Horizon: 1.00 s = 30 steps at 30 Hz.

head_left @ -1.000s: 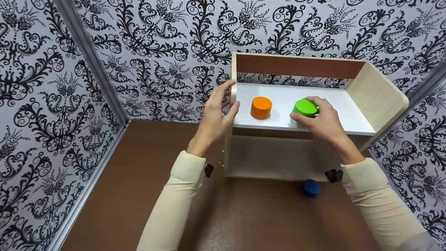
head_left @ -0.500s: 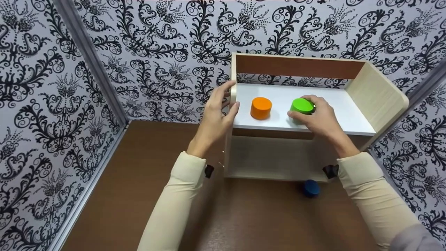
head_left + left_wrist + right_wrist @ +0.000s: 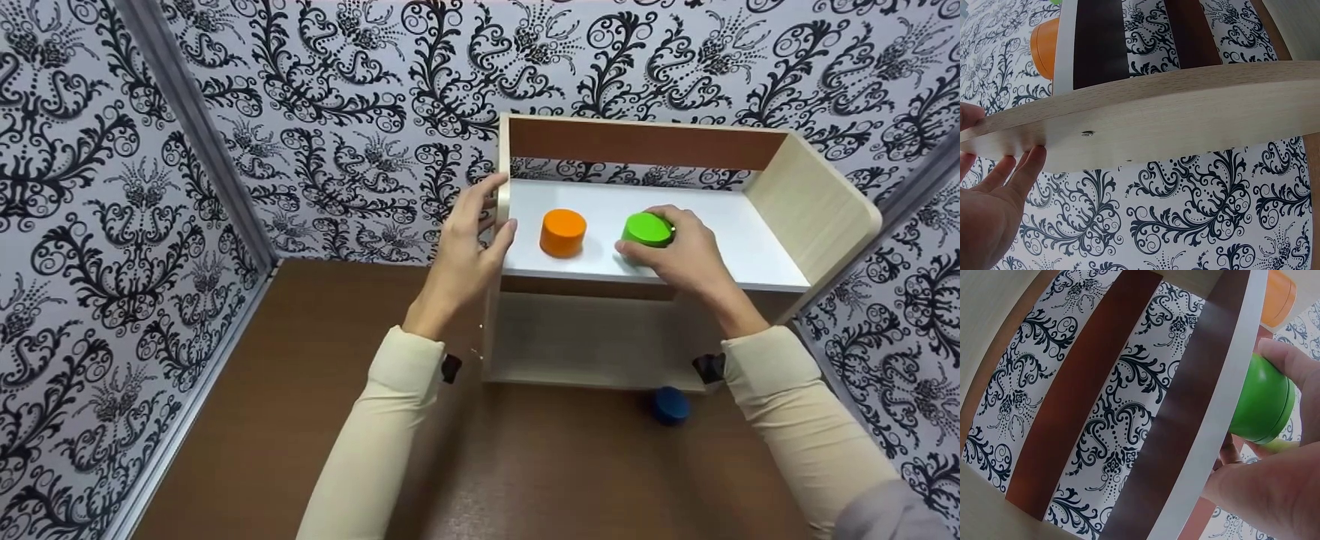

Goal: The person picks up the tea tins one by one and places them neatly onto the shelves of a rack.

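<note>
A green round container (image 3: 646, 229) stands upright at the front of the white upper shelf (image 3: 600, 266), and my right hand (image 3: 690, 251) holds it between thumb and fingers. In the right wrist view a seam runs round the green container (image 3: 1264, 399) near one end. Left of it on the same shelf is an orange round container (image 3: 562, 232), apart from both hands. My left hand (image 3: 469, 244) grips the front edge of the shelf unit's left side panel (image 3: 504, 150). In the left wrist view its fingers (image 3: 1030, 166) press the panel's outer face, with the thumb over the other side.
On the brown floor (image 3: 337, 390), in front of the unit's right part, lies a blue round container (image 3: 670, 406). A lower shelf (image 3: 585, 337) sits under the white one. Patterned walls (image 3: 337, 112) stand behind and at both sides; the right side panel (image 3: 810, 210) flanks the shelf.
My right hand has moved slightly left with the green container, bringing it nearer the orange one. The left hand, orange container and blue container have stayed in place.
</note>
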Tool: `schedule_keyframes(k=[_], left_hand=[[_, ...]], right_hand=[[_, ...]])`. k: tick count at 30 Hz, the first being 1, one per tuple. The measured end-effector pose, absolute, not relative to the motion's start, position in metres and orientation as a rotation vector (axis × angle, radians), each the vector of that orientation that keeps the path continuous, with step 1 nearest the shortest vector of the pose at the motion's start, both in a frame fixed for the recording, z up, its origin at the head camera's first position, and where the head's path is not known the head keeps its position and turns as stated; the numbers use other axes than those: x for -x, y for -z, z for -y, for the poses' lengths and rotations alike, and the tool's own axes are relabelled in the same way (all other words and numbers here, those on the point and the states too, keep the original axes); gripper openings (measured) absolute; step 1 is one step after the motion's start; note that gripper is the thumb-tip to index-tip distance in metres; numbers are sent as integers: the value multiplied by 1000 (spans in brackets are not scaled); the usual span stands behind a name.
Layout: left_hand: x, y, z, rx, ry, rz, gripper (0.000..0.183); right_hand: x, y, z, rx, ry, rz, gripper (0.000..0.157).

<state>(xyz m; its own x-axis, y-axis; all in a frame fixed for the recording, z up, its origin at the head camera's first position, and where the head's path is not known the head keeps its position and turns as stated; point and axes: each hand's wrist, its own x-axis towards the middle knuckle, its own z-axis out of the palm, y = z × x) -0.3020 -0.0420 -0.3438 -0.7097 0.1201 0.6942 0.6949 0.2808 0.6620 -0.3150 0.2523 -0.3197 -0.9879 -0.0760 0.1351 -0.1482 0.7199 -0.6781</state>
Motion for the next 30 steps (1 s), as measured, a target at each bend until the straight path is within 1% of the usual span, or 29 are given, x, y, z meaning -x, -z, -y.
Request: schedule_keyframes(k=[17, 30], left_hand=[[301, 344, 41, 707, 1450, 2045, 54], [302, 344, 41, 713, 1446, 2035, 55]], right_hand=[[315, 324, -251, -204, -1070, 2810, 72], [315, 324, -250, -187, -1061, 2823, 74]])
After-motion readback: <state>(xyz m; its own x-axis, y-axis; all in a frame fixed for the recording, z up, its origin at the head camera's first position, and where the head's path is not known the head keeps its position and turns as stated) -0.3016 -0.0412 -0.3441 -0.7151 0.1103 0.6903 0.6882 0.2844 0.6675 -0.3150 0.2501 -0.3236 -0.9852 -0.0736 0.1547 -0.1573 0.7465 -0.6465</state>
